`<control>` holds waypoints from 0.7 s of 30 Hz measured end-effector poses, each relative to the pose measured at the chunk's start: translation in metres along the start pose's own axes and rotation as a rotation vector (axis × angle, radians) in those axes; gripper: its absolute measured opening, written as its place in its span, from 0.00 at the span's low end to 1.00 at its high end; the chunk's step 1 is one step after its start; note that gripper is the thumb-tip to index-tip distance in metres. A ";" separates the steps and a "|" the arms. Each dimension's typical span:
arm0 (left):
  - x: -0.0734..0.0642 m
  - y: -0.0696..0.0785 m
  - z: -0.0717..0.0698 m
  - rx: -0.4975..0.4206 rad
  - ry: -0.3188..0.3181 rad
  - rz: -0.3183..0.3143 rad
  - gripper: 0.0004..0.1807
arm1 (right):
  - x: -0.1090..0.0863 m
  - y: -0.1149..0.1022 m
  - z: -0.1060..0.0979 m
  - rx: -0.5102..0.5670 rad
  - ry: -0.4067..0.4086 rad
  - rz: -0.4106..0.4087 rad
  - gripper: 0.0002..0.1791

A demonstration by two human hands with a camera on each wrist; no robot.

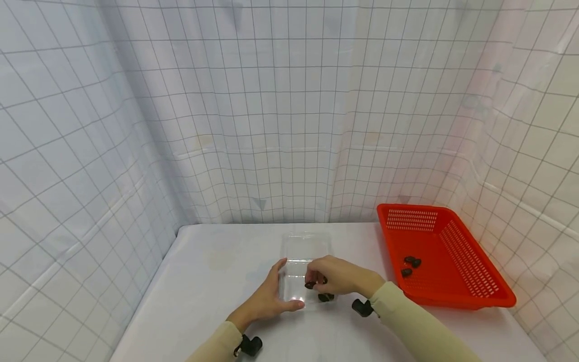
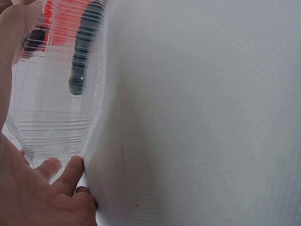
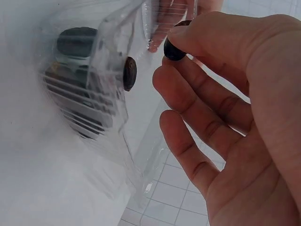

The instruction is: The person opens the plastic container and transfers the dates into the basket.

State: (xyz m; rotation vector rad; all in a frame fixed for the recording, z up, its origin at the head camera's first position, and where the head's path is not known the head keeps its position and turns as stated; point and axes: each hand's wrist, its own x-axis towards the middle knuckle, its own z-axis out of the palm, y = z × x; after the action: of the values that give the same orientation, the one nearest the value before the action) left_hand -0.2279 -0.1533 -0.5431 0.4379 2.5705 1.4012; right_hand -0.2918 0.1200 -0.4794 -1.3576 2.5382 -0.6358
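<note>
While the left hand (image 1: pixel 269 296) steadies the clear box (image 1: pixel 293 289) at its left side, the right hand (image 1: pixel 334 275) holds one dark oval piece (image 3: pixel 174 51) over it. Step in hand, as judged: placing pieces one at a time into the box.

Finger state: left thumb and fingers spread wide, gripping the box between them; right thumb and index narrowed to a pinch on the piece, the other fingers loosely bent. The right wrist view shows the held piece apart from the other dark pieces (image 3: pixel 77 42) inside, which gather at the box's right end. Their exact count is unclear through the ridged plastic.

Next move, probably: lower the piece beside those, release cleanly, return to the red basket (image 1: pixel 445 269) at right, where three dark pieces (image 1: pixel 406 272) lie near its left wall.

Surroundings: the lid (image 1: pixel 307 245) is folded back on the far side, out of the way of the opening. White table (image 1: pixel 226 261), gridded sheet (image 1: pixel 280 100) behind. Obstacles: the basket's raised wall must be cleared on each trip; the light-looking box could slide if left unheld.
</note>
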 end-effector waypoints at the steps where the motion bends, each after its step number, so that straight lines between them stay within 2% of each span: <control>1: 0.000 0.000 0.000 -0.003 0.001 -0.003 0.75 | -0.002 -0.001 -0.002 0.000 0.005 0.002 0.10; 9: -0.001 0.001 0.000 0.000 0.011 -0.007 0.75 | -0.014 -0.002 -0.013 -0.016 0.061 0.005 0.08; 21: 0.001 -0.001 0.002 0.007 0.030 0.016 0.75 | -0.041 0.006 -0.036 -0.056 0.118 0.049 0.13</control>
State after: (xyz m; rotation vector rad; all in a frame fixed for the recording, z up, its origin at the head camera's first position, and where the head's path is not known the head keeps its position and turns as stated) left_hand -0.2282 -0.1522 -0.5449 0.4421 2.6021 1.4149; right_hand -0.2865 0.1668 -0.4515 -1.3077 2.6923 -0.6581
